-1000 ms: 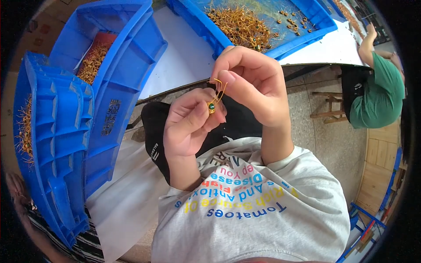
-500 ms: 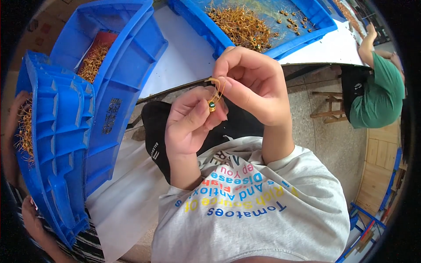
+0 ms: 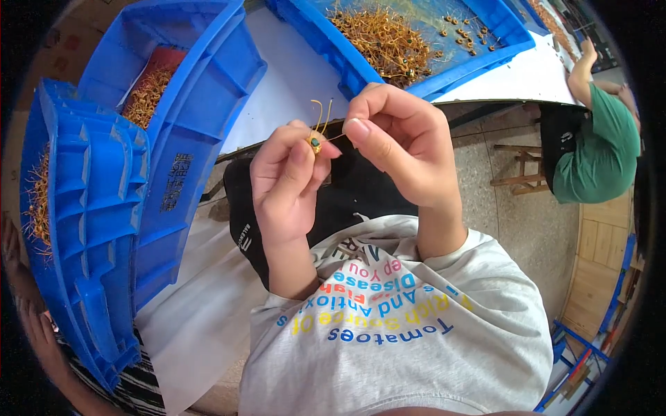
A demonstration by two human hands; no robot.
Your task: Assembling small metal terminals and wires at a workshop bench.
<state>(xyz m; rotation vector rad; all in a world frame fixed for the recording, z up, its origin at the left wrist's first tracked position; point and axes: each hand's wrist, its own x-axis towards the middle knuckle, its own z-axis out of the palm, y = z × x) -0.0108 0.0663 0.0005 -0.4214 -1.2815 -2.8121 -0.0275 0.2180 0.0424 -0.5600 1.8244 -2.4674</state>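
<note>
I have the small gold coil (image 3: 315, 144) with its dark green middle in the left hand (image 3: 284, 187), thumb and fingers pinched tight around it, low on the body, I'd judge so that its wire leads (image 3: 327, 118) stand free above the grip. Two leads point up and away; another runs right toward the right hand (image 3: 413, 145), whose thumb and forefinger are brought narrowly together beside it. From here I cannot tell whether they pinch that wire's end. Both hands are raised on the near side of the white table (image 3: 274, 93), probably to keep the small part close to view. Beyond them, the blue tray (image 3: 451, 82) carries a tangled heap of coils (image 3: 388, 45) at left and scattered pieces (image 3: 472, 35) at right, apparently spread apart to stay distinct. Blue bins (image 3: 198, 139) holding more wired pieces stand on the left, within reach.
</note>
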